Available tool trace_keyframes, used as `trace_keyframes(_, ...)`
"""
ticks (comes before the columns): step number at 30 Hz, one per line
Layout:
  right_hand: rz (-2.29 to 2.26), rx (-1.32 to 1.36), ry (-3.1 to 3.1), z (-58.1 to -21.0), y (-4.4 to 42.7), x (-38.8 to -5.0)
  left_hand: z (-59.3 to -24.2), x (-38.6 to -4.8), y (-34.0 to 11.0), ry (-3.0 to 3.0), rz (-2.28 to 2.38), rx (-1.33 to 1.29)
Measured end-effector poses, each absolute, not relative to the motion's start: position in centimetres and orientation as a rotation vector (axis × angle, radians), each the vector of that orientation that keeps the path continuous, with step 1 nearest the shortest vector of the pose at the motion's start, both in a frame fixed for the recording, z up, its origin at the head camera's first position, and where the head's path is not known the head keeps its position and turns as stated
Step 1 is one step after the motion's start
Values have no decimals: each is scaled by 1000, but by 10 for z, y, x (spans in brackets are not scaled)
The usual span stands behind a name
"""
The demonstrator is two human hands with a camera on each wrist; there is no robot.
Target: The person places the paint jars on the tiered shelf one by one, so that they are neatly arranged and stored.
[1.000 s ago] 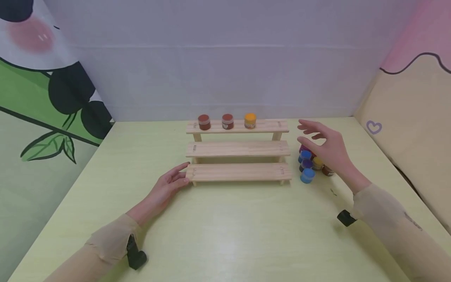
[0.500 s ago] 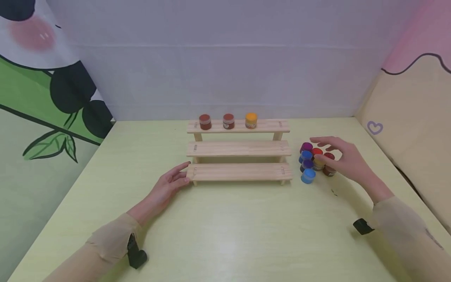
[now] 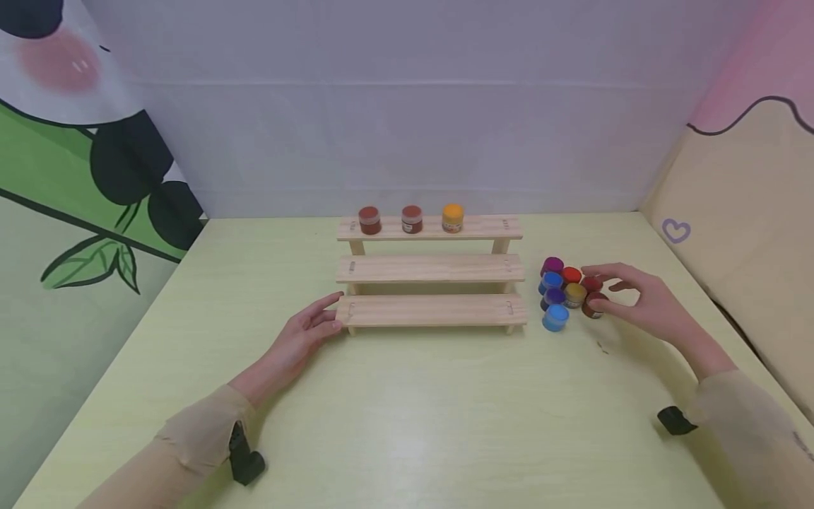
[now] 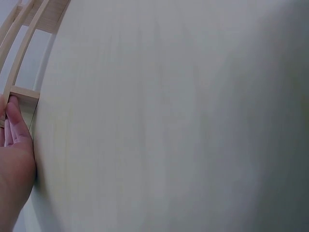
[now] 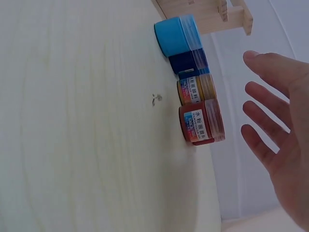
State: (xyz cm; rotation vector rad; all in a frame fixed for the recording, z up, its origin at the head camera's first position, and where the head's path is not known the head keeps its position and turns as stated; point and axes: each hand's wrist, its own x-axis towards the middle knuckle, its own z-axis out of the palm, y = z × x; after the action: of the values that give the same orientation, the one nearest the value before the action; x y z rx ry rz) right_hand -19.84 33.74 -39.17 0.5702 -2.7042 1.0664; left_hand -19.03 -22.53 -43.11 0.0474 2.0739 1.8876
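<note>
My left hand [image 3: 302, 336] holds the left end of a three-step wooden display rack [image 3: 432, 311], thumb at the front of the lowest board. In the left wrist view the fingertips meet the rack's end [image 4: 25, 93]. My right hand [image 3: 649, 304] hovers with fingers spread over a cluster of small paint jars at the right, holding nothing. Nearest it are a brown jar [image 3: 595, 306] and a dark red jar [image 3: 591, 284]. The right wrist view shows this hand [image 5: 285, 121] apart from the labelled reddish-brown jar [image 5: 200, 123].
A yellow ochre jar [image 3: 575, 295], a red jar [image 3: 571, 276], a purple jar [image 3: 552, 266] and several blue-toned jars, one light blue jar [image 3: 556, 318] in front, make up the cluster. Two brown jars [image 3: 369, 220] and an orange-yellow jar [image 3: 453, 218] stand on the rack's top step.
My right hand has moved right and toward me, from over the back of the jar cluster to its right side, uncovering more jars. The left hand stays at the rack.
</note>
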Motion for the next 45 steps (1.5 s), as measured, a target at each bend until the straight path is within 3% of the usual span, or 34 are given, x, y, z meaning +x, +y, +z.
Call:
trace_keyframes(16, 1193, 473, -2860, -405, 354, -190, -433, -192, -225, 2075, 1874, 45)
trace_keyframes(31, 1189, 689, -2901, -413, 367, -190, -434, -193, -226, 2072, 1890, 90)
trace_keyframes(45, 1197, 637, -2937, -415, 368, -185, -434, -193, -226, 2052, 1906, 77)
